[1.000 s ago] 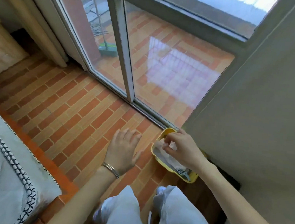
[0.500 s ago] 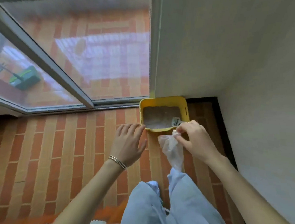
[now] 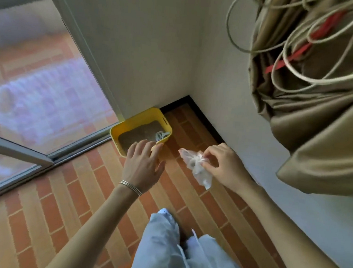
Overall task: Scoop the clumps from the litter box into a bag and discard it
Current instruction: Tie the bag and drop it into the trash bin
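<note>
A yellow litter box (image 3: pixel 139 119) sits on the brick floor in the corner by the wall and the glass door. Brown litter fills it, and a white slotted scoop (image 3: pixel 160 136) leans at its right end. My right hand (image 3: pixel 222 165) pinches the gathered top of a small clear plastic bag (image 3: pixel 198 169), which hangs just right of the box with something small inside. My left hand (image 3: pixel 142 164), fingers straight and spread, hovers over the box's near rim and holds nothing.
A sliding glass door with a metal frame (image 3: pixel 41 160) runs along the left. White walls (image 3: pixel 157 46) meet behind the box. A bundled brown curtain with looped cords (image 3: pixel 313 92) hangs at the upper right. My light trousers (image 3: pixel 181 258) are below.
The view swung right and up, bringing the curtain in. My right hand drew the bag away from the box to its right side. My left hand stayed open near the rim.
</note>
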{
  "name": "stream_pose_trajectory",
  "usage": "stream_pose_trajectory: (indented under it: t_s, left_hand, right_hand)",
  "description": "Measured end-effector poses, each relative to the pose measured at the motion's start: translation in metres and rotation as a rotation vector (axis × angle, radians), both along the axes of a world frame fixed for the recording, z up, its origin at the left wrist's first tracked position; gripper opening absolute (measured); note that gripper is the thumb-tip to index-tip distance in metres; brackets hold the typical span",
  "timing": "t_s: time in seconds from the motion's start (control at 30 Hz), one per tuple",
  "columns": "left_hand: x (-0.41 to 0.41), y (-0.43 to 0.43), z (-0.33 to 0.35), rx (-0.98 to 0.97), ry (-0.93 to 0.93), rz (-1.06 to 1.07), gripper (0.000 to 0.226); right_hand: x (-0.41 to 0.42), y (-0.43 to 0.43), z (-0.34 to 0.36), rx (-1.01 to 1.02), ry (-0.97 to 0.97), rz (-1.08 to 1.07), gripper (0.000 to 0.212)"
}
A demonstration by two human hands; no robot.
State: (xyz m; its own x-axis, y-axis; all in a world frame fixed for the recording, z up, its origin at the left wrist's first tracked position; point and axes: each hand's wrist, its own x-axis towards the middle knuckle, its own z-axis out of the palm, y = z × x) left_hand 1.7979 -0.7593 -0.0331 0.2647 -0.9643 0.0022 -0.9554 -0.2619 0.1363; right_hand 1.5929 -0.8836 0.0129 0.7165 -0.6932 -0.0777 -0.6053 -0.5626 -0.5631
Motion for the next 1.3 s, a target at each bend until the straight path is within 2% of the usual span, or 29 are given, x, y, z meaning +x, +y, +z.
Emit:
stream_pose_trajectory:
  t_s: [0.37,0.6,0.77,1.0,1.3]
  left_hand:
    - [-0.157,0.003,0.002,0.015,0.017,-0.305,0.042]
    - [-0.227,-0.013,0.006,0.009,0.024,-0.558,0.040]
    - [-0.264,-0.028,-0.003,0.057,0.008,-0.803,0.047]
    - [-0.321,-0.051,0.004,-0.039,0.000,-1.132,0.045]
    - [-0.400,-0.043,0.004,0.073,-0.022,-1.361,0.047]
  right_hand:
    - [-0.167,0.061,0.008,0.073,0.003,-0.252,0.006]
    - [-0.254,0.104,0.014,0.068,0.041,-0.564,0.010]
    - [-0.296,0.139,0.009,0.083,0.063,-0.820,0.012]
    - [-0.337,0.185,0.007,0.094,0.008,-1.109,0.008]
    - [-0.380,0.241,0.008,0.026,-0.040,-1.350,0.007]
